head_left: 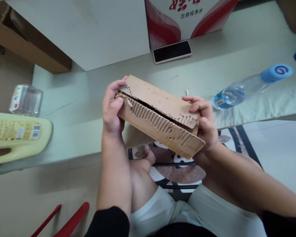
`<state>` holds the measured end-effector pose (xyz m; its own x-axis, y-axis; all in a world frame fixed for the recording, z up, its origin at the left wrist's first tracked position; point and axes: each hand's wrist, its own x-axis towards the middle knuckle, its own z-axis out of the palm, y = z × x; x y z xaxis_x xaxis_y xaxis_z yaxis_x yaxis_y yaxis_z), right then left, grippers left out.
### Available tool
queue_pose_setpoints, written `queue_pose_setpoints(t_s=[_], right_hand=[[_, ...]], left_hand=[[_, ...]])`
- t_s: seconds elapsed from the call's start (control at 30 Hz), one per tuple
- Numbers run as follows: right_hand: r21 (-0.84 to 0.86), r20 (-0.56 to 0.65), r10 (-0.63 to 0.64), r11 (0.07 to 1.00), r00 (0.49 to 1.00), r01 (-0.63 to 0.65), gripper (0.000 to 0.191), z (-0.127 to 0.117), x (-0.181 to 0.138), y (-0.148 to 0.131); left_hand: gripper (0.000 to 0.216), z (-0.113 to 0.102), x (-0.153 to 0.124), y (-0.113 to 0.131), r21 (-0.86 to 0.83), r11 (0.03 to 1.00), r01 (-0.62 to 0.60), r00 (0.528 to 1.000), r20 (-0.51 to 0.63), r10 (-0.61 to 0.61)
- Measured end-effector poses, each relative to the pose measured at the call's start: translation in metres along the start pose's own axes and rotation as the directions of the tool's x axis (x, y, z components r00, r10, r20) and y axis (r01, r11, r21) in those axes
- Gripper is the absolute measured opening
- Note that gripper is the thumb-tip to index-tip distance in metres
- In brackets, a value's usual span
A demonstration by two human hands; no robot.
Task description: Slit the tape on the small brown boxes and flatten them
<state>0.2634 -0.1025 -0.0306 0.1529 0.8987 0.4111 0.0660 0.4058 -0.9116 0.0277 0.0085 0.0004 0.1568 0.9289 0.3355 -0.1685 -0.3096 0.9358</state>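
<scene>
A brown cardboard box with torn, ragged flap edges is held in the air above my lap, slanting down to the right. My left hand grips its left end, thumb on the front flap and fingers curled over the top. My right hand grips the right end, fingers hooked over the upper flap. A dark slit shows between the two flaps.
A pale table carries a phone, a lying water bottle with a blue cap, a yellow jug, a clear container, a white box and a red-and-white carton. Red handles lie on the floor.
</scene>
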Motion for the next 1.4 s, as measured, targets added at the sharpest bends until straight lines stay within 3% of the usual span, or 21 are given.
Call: queue_pose_setpoints(t_s=[0.23, 0.37, 0.57, 0.9, 1.03, 1.13, 1.23, 1.33, 1.4], right_hand=[[-0.167, -0.119, -0.069, 0.985, 0.99, 0.048, 0.04, -0.005, 0.017, 0.013], [-0.239, -0.167, -0.1, 0.969, 0.981, 0.058, 0.047, -0.012, 0.028, 0.019], [-0.229, -0.164, -0.161, 0.966, 0.973, 0.121, 0.028, -0.018, 0.03, 0.014], [-0.274, -0.136, -0.13, 0.958, 0.982, 0.089, 0.027, -0.017, 0.025, 0.005], [-0.203, -0.144, -0.117, 0.975, 0.983, 0.087, 0.027, -0.019, 0.025, 0.009], [-0.081, -0.182, -0.07, 0.995, 0.981, 0.056, 0.037, -0.022, 0.025, 0.02], [-0.051, -0.172, 0.067, 0.996, 0.983, -0.077, 0.044, -0.025, 0.025, 0.03], [-0.142, -0.041, 0.229, 0.962, 0.973, -0.232, 0.047, -0.022, 0.024, 0.031], [-0.173, 0.09, 0.219, 0.964, 0.971, -0.202, 0.052, -0.017, 0.023, 0.025]], left_hand=[[0.048, 0.009, -0.002, 0.005, 0.046, 0.999, 0.02, 1.0, -0.023, -0.019], [0.04, 0.011, -0.003, 0.005, 0.003, 1.0, 0.009, 1.0, -0.005, -0.009], [0.035, 0.012, -0.001, -0.002, 0.028, 0.999, 0.038, 0.998, -0.049, -0.037], [0.022, 0.017, -0.005, -0.006, 0.052, 0.999, -0.001, 0.991, -0.134, 0.008], [0.017, 0.017, -0.006, -0.005, 0.051, 0.999, -0.013, 0.987, -0.158, 0.021], [0.02, 0.006, -0.004, -0.01, 0.023, 1.0, 0.012, 0.978, -0.208, -0.007], [0.023, -0.019, 0.0, -0.02, -0.061, 0.995, 0.082, 0.946, -0.31, -0.097], [0.03, -0.039, 0.004, -0.028, -0.153, 0.981, 0.122, 0.918, -0.359, -0.17], [0.031, -0.041, 0.003, -0.029, -0.235, 0.959, 0.157, 0.919, -0.322, -0.229]])
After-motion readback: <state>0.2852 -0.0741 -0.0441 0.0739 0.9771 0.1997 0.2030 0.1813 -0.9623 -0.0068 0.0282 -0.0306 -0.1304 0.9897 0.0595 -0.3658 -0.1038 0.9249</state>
